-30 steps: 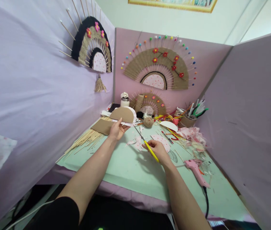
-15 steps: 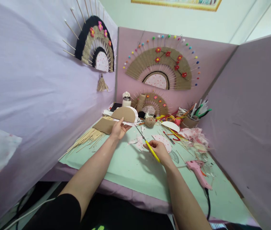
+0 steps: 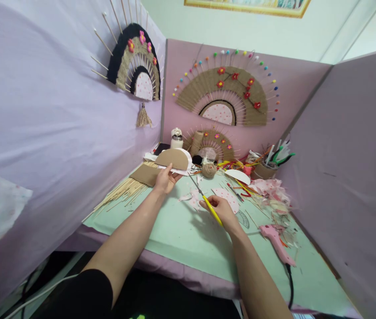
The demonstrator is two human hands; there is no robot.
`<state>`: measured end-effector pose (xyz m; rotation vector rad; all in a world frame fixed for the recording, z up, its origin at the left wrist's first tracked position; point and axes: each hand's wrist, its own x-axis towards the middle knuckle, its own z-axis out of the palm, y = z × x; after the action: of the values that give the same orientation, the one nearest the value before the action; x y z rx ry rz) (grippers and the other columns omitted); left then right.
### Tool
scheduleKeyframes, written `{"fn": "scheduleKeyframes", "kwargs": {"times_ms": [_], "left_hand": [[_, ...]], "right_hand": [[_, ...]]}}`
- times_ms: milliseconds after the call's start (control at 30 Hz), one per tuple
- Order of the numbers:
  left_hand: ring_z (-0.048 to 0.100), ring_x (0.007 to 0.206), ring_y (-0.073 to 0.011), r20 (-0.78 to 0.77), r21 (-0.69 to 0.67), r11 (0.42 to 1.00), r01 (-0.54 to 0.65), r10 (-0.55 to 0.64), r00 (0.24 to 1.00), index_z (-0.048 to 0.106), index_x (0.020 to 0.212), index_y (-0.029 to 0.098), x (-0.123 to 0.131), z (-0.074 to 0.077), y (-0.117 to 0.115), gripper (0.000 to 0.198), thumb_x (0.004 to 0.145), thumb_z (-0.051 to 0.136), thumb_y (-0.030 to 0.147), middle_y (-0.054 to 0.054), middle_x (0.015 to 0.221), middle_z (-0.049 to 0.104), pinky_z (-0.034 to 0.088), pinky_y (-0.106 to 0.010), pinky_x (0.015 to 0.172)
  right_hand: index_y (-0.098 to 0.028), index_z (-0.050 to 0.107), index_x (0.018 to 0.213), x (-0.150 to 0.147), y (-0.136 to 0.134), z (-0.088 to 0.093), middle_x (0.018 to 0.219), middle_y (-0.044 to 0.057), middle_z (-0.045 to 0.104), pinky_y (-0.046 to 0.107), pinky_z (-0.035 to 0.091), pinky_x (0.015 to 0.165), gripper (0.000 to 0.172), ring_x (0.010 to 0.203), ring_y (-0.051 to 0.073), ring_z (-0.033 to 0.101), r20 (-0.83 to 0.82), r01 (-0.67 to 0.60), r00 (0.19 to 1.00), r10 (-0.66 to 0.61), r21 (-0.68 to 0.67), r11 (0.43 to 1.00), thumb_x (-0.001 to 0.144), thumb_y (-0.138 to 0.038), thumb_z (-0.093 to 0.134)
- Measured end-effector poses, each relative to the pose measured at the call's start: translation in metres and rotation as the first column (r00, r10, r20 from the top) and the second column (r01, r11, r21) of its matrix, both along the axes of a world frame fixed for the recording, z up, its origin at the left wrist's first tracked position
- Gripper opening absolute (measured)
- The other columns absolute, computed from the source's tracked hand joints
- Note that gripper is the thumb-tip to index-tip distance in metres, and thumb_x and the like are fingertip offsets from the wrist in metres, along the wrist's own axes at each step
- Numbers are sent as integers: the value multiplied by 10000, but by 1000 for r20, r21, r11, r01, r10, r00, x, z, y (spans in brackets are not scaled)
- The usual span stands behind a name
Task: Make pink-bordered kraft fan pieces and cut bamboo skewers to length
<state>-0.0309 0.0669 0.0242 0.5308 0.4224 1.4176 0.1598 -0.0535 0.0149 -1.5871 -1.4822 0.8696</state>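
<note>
My left hand [image 3: 167, 180] grips a brown cardboard half circle [image 3: 173, 159] by its lower edge, with a larger piece of white fabric or paper [image 3: 189, 163] showing behind it. In my right hand [image 3: 219, 209] are scissors with yellow handles [image 3: 211, 210]. Their blades point up and left, with the tips close to the right corner of the white border; whether they touch it I cannot tell. Below the blades lie pink dotted fabric scraps [image 3: 192, 198], and a rounded pink dotted fabric piece [image 3: 226, 199] is beside my right hand.
Bamboo sticks [image 3: 118, 193] and a cardboard piece [image 3: 145, 174] lie at left. A pink glue gun [image 3: 278, 243] with a black cord rests at right. A twine ball [image 3: 209, 170], a white bottle [image 3: 176, 139] and a tool holder [image 3: 263, 169] stand toward the back. Decorated fans [image 3: 222, 88] hang on the partitions.
The whole view shifts slightly right and down. Both hands, the cardboard half circle and the scissors keep nearly the same positions relative to each other.
</note>
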Motion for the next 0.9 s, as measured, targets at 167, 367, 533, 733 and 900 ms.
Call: {"fn": "scheduleKeyframes", "kwargs": {"times_ms": [167, 367, 533, 733, 900], "left_hand": [[693, 782, -165, 2, 12, 1000, 2, -2, 1000, 577, 1064, 198, 0, 0, 0, 208, 857, 567, 194, -22, 831, 719, 505, -397, 891], [692, 792, -161, 1, 10, 1000, 6, -6, 1000, 584, 1057, 202, 0, 0, 0, 193, 867, 551, 193, -21, 830, 722, 506, -385, 890], [692, 785, -161, 7, 10, 1000, 16, -16, 1000, 584, 1039, 195, 0, 0, -1, 173, 872, 539, 188, -21, 837, 722, 514, -381, 874], [692, 813, -172, 1, 9, 1000, 22, -22, 1000, 584, 1054, 196, 1, 0, -1, 192, 864, 555, 193, -28, 856, 722, 508, -392, 889], [692, 779, -165, 4, -1, 1000, 13, -13, 1000, 590, 1016, 181, 1, 1, -2, 154, 867, 549, 186, -29, 834, 721, 517, -378, 868]], "right_hand": [[-162, 575, 664, -3, -4, 7, 560, -28, 489, 225, 284, 474, 455, 521, 102, 395, 24, -6, 1000, 6, 22, 1000, 608, -604, 666], [-165, 598, 693, -1, -2, 2, 569, -23, 510, 233, 300, 480, 429, 519, 109, 411, 1, -15, 1000, 15, 10, 1000, 629, -585, 659], [-161, 597, 705, 0, 1, -1, 565, -29, 498, 230, 280, 464, 436, 501, 99, 395, -39, -16, 999, 15, -25, 1000, 620, -582, 668], [-158, 584, 693, -1, 1, 0, 553, -35, 471, 229, 261, 459, 446, 496, 93, 372, -55, -26, 998, 24, -43, 999, 604, -585, 677], [-155, 581, 679, -1, 0, 1, 530, -38, 463, 224, 257, 449, 442, 488, 92, 376, -44, -28, 999, 27, -37, 999, 605, -578, 685]]}}
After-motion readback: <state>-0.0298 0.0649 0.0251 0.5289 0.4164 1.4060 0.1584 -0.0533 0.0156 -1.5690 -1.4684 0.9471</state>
